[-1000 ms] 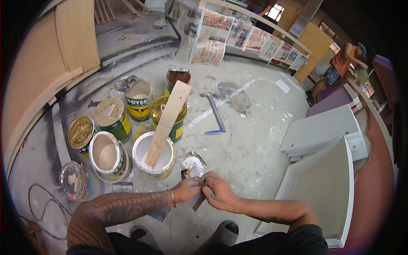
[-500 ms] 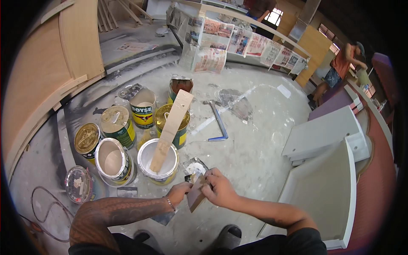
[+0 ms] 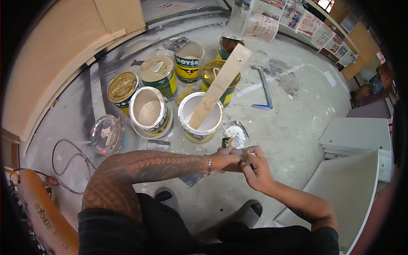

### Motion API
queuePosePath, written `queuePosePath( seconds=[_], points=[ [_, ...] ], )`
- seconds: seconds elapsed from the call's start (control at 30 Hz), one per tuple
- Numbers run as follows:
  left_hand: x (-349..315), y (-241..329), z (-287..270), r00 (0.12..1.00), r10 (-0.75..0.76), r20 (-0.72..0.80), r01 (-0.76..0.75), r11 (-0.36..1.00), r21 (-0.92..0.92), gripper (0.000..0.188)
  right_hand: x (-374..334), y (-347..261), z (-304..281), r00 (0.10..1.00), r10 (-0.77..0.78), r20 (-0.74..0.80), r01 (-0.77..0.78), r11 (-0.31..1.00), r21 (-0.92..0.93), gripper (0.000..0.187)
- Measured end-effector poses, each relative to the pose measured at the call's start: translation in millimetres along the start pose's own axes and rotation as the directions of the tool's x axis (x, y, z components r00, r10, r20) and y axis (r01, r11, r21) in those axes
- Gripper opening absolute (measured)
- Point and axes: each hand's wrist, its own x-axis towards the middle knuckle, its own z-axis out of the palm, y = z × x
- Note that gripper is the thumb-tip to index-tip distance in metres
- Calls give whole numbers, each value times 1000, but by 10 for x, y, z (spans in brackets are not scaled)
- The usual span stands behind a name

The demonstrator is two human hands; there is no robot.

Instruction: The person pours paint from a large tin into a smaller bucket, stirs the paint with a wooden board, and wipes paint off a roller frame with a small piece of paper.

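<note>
My left hand [image 3: 224, 160] and my right hand [image 3: 257, 169] are close together above the floor, both gripping a small brown sheet [image 3: 233, 168] that looks like sandpaper. Fingers cover most of it. The right thumb and fingers pinch its right end; the left hand holds the other side. Just beyond lies a dark flat plate [image 3: 239, 132] smeared with white paste, with a small black packet [image 3: 226, 142] beside it. Farther off, a wooden board [image 3: 221, 85] leans inside a white-lined pail [image 3: 185, 114]. Under my left forearm is a dark square sheet [image 3: 191, 180].
Several paint cans, including an open beige-filled one [image 3: 148, 108], cluster ahead left. A hacksaw-like blue-handled frame [image 3: 267, 91] lies right of them. White panels [image 3: 355, 138] stand at right. A hose [image 3: 63, 174] and an orange machine [image 3: 42, 210] are at left.
My view has tilted down and turned left, bringing the orange machine into sight. My hands have closed in around the brown sheet, which is now more covered and lies flatter.
</note>
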Motion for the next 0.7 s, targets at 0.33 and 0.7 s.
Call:
queuePosePath(
  seconds=[0.33, 0.7],
  points=[
    [100, -308, -1, 969, 224, -102, -208, 967, 148, 43, 127, -150, -160, 991, -126, -36, 124, 991, -55, 10],
    [86, -249, 96, 941, 323, -102, -317, 946, 71, 73, 69, 109, -159, 998, 49, -30, -44, 990, 136, 5]
  ],
)
